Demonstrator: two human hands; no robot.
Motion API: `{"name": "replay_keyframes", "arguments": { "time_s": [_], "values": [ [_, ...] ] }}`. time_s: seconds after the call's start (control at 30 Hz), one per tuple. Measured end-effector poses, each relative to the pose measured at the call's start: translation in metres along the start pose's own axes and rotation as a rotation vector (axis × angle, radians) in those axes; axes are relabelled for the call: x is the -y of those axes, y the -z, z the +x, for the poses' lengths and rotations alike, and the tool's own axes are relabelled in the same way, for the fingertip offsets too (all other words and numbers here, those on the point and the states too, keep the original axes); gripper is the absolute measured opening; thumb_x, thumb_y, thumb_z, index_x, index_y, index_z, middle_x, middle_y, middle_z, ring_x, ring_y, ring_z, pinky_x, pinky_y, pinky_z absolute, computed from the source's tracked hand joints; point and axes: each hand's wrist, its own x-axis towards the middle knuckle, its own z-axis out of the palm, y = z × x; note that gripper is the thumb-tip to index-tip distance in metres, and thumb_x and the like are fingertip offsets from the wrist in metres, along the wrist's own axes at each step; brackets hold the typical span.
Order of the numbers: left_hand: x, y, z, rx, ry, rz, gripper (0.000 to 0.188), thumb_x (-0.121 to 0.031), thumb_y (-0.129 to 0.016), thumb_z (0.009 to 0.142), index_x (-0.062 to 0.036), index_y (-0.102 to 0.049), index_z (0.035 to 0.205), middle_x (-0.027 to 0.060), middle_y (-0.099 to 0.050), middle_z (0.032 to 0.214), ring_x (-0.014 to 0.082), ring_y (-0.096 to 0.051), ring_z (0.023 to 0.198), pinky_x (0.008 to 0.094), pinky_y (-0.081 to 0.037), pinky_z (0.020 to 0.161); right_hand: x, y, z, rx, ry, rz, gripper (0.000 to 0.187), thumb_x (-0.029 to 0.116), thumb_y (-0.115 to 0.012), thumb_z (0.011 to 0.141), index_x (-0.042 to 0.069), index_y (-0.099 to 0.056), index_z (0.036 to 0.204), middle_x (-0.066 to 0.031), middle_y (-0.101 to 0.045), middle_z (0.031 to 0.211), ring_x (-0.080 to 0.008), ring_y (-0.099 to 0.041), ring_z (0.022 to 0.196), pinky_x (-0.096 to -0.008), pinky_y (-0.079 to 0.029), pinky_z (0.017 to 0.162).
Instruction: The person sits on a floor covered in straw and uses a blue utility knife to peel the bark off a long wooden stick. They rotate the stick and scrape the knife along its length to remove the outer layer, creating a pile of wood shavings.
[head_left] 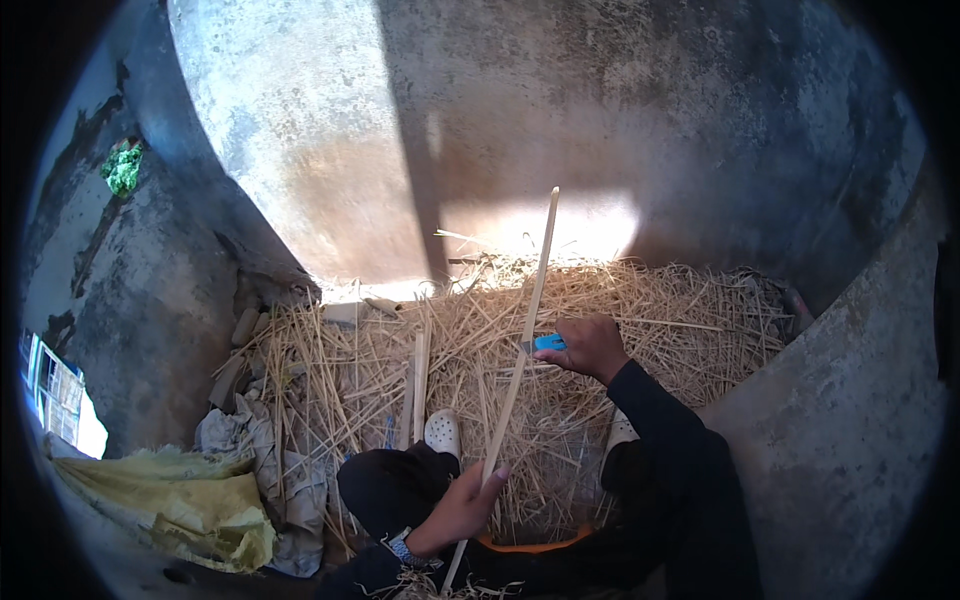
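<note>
A long, pale strip (540,270), which looks like split bamboo or wood, slants up from my lap toward the wall. Near its lower end my left hand (467,510) is closed around it, a metal-banded watch on that wrist. My right hand (592,348) grips a utility knife (549,343) with a blue handle. The knife's blade meets the strip around its middle, on the strip's right side. Part of the handle is hidden inside my right fingers.
Thin shavings (690,330) cover the floor up to the stained wall (560,120). Two flat slats (420,385) lean beside my left clog (442,432). Yellow sacking (175,500) and grey cloth (295,480) lie at the left. Another wall (830,430) rises on the right.
</note>
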Motion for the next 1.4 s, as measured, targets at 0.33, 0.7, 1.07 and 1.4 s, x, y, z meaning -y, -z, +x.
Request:
{"name": "replay_keyframes", "arguments": {
  "time_s": [0.33, 0.7, 1.07, 1.4],
  "values": [
    [-0.018, -0.007, -0.056, 0.221, 0.139, 0.105, 0.032, -0.032, -0.043, 0.102, -0.0009, -0.052, 0.102, 0.0031, -0.050, 0.075, 0.0105, -0.046, 0.070, 0.0289, -0.044, 0.066, -0.101, 0.008, -0.016, -0.023, -0.343, -0.241, 0.065, 0.069, -0.041, 0.089, 0.010, -0.063, 0.075, -0.0068, -0.054, 0.049, -0.0227, -0.056, 0.043, -0.0397, -0.046, 0.046],
    [-0.030, -0.025, -0.107, 0.274, 0.204, 0.060, 0.033, -0.029, -0.048, 0.100, -0.0018, -0.054, 0.117, 0.0184, -0.062, 0.094, 0.0237, -0.058, 0.086, 0.0396, -0.048, 0.081, -0.263, -0.012, -0.105, -0.241, -1.225, 0.465, 0.074, 0.078, -0.030, 0.086, 0.010, -0.046, 0.064, -0.0051, -0.036, 0.046, -0.0228, -0.039, 0.040, -0.0403, -0.033, 0.042],
    [-0.027, -0.009, -0.043, 0.001, 0.094, 0.024, 0.033, -0.034, -0.048, 0.101, -0.0018, -0.053, 0.096, -0.0009, -0.048, 0.069, 0.0088, -0.048, 0.063, 0.0270, -0.042, 0.057, -0.124, 0.003, -0.017, 0.045, -1.153, 0.880, 0.072, 0.075, -0.037, 0.087, 0.007, -0.050, 0.066, 0.0032, -0.032, 0.047, -0.0103, -0.031, 0.037, -0.0288, -0.024, 0.038],
    [-0.027, -0.012, -0.035, -0.084, 0.025, 0.256, 0.034, -0.034, -0.058, 0.096, -0.0002, -0.054, 0.097, 0.0056, -0.056, 0.068, 0.0144, -0.060, 0.062, 0.0312, -0.047, 0.057, 0.018, 0.032, 0.018, 0.171, -0.900, 1.498, 0.035, 0.041, -0.060, 0.093, 0.011, -0.052, 0.079, 0.0080, -0.033, 0.050, -0.0035, -0.028, 0.037, -0.0218, -0.023, 0.037]
  ]
}}
